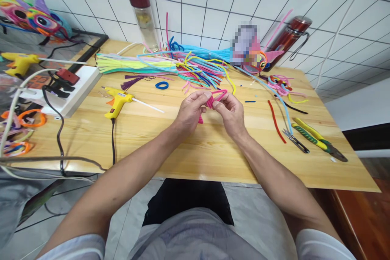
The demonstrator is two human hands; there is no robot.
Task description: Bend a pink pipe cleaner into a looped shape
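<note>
Between my two hands is a bent pink pipe cleaner (209,102), folded into tight rows with a loop sticking up. My left hand (192,110) pinches its folded part between thumb and fingers. On the other side, my right hand (230,114) grips the loop end, thumb pressed against the folds. A short pink tail shows below my left fingers. Just beyond my hands lies a heap of colored pipe cleaners (201,67). Part of the pink piece is hidden by my fingers.
A yellow glue gun (118,101) lies left, its cord crossing the front edge, near a white power strip (71,91). At right are thread snips (295,141) and yellow-green pliers (319,140). A glass bottle (145,20) and a red thermos (288,40) stand behind.
</note>
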